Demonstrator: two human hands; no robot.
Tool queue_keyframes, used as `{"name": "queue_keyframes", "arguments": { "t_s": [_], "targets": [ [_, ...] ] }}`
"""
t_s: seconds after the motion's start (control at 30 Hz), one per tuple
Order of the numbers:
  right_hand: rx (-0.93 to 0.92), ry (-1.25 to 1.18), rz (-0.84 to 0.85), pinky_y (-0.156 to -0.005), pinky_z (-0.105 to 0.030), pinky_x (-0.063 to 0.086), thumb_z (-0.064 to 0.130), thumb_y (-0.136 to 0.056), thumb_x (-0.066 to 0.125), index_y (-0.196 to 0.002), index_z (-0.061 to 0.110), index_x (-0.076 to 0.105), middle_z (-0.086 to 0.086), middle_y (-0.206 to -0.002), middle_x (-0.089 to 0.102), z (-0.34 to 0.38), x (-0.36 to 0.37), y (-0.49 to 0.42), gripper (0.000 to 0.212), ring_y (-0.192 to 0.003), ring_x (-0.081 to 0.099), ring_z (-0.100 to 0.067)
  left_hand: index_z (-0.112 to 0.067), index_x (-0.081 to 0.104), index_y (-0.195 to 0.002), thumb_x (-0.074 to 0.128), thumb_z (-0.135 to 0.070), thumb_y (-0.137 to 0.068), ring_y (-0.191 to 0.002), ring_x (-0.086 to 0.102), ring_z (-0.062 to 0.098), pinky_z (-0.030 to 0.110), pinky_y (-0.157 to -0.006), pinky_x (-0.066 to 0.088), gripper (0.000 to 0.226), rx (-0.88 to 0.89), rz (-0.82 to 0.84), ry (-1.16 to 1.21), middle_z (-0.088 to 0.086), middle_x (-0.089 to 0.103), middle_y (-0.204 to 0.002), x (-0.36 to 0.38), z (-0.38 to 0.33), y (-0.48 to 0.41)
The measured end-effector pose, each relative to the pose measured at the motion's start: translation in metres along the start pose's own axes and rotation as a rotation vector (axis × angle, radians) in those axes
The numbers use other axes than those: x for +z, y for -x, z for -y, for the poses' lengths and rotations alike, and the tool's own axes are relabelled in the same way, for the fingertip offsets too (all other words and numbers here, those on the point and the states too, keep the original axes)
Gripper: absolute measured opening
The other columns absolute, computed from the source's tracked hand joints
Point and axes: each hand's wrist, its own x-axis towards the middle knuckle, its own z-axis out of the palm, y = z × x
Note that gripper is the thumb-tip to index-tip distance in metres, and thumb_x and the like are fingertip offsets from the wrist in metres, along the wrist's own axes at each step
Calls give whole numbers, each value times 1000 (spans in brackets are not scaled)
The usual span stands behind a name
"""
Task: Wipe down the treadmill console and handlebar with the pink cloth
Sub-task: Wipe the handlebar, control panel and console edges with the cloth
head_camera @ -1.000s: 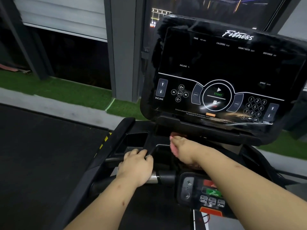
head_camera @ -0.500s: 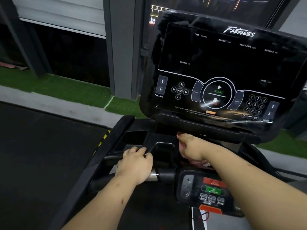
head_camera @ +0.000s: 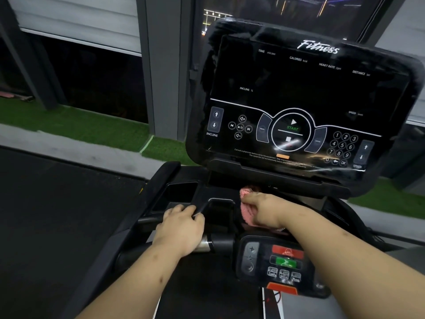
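The treadmill's black console fills the upper right, its screen dark with white button markings. Just under its lower edge my right hand grips the pink cloth, bunched against the tray area below the screen; most of the cloth is hidden by my fingers. My left hand grips the handlebar, fingers curled over the bar and its chrome sensor section.
A small control pad with red and green buttons sits below my right forearm. A recessed cup holder lies left of the cloth. Dark floor mat spreads at left; green turf and a grey pillar stand beyond.
My right hand slid with the cloth a little to the right and back left along the ledge under the console. The left hand stayed on the handlebar.
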Motion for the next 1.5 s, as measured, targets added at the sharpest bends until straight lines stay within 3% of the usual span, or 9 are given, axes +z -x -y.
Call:
{"name": "queue_keyframes", "arguments": {
  "t_s": [0.2, 0.43, 0.6, 0.83, 0.97, 1.1, 1.3, 1.37, 1.5],
  "targets": [
    [-38, -20, -77, -106, -36, 48, 28, -88, 68, -132, 37, 63, 5, -137, 58, 6, 0, 5, 44, -123, 58, -20, -35, 47, -147, 30, -46, -102, -142, 34, 22, 54, -115, 32, 49, 2, -6, -59, -6, 42, -153, -2, -2, 4],
    [-1, -34, -50, -111, -36, 43, 15, -92, 59, -144, 42, 51, 2, -153, 48, 3, 3, 15, 59, -134, 51, -23, -31, 40, -153, 28, -48, -104, -146, 31, 25, 56, -119, 24, 53, -24, 59, -113, -2, 36, -159, -5, -12, 3],
    [31, -94, -80, -106, -39, 49, 5, -90, 59, -134, 37, 62, -2, -144, 55, 8, -4, 24, 55, -125, 56, -25, -29, 49, -146, 31, -45, -105, -139, 41, 25, 52, -115, 33, 48, -16, 77, -114, 0, 44, -152, -9, -13, 2],
    [33, -156, -186, -102, -33, 50, 12, -88, 62, -133, 37, 62, 3, -134, 58, -8, -11, 52, 52, -116, 61, -19, -29, 63, -125, 44, -44, -101, -108, 61, 22, 42, -99, 51, 34, 110, 4, -100, -1, 58, -125, -22, -42, 23],
    [80, -187, -58, -105, -28, 47, 21, -93, 61, -132, 40, 63, 4, -136, 62, -14, -13, 72, 44, -117, 61, -18, -32, 62, -129, 49, -45, -99, -112, 61, 20, 37, -99, 51, 35, 156, -9, -98, -3, 59, -127, -27, -73, 47],
    [179, -251, -24, -109, -27, 41, 30, -97, 57, -153, 20, 43, -8, -152, 50, -13, -10, 76, 59, -134, 52, -25, -31, 65, -126, 51, -43, -99, -115, 61, 19, 31, -100, 48, 33, 171, -9, -97, -3, 62, -128, -27, -89, 70],
    [214, -400, -7, -90, -30, 48, 30, -88, 70, -118, 15, 70, -9, -123, 68, -17, -17, 75, 34, -116, 64, -26, -31, 63, -132, 52, -42, -100, -117, 59, 12, 25, -104, 44, 35, 175, -75, -73, -7, 60, -130, -26, -99, 89],
    [183, -518, -62, -86, -29, 48, 27, -91, 67, -95, 22, 67, -2, -102, 66, -19, -21, 81, 7, -99, 62, -21, -31, 64, -130, 52, -39, -101, -116, 60, 11, 23, -102, 44, 33, 186, -98, -62, -7, 61, -129, -25, -104, 92],
    [87, -850, -203, -87, -44, 58, 22, -90, 45, -72, 19, 59, -9, -83, 64, -26, -28, 93, 23, -79, 62, -25, -32, 63, -129, 52, -34, -100, -112, 61, 12, 27, -101, 47, 31, 227, -117, -43, -6, 60, -125, -23, -125, 97]
  ]
}}
